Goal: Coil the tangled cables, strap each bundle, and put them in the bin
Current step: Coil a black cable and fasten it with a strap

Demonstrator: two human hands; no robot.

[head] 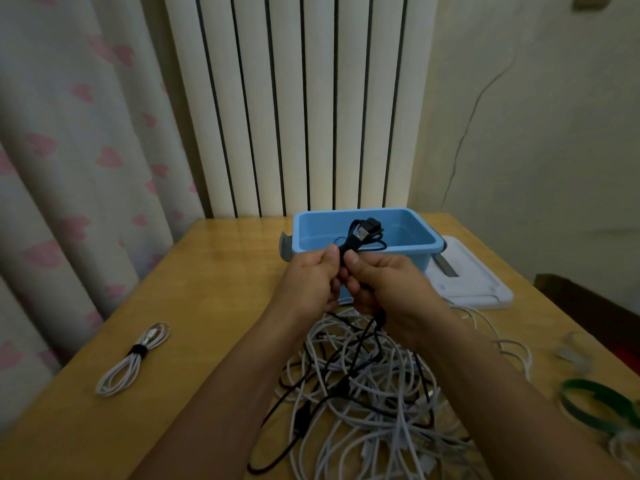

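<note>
Both hands are raised above the table, in front of the blue bin [419,247]. My left hand [311,282] and my right hand [384,285] both grip a black cable [360,233], whose looped end and USB plug stick up above my fingers. The rest of the black cable hangs down from my right hand into a tangled pile of white and black cables [367,393] on the table. A coiled white cable bundle [133,358] with a black strap around it lies at the left of the table.
The wooden table [214,271] stands against a radiator and a curtain. The bin's white lid [474,282] lies to the right of the bin. Green straps [595,403] lie at the right edge, near a small grey object [571,358].
</note>
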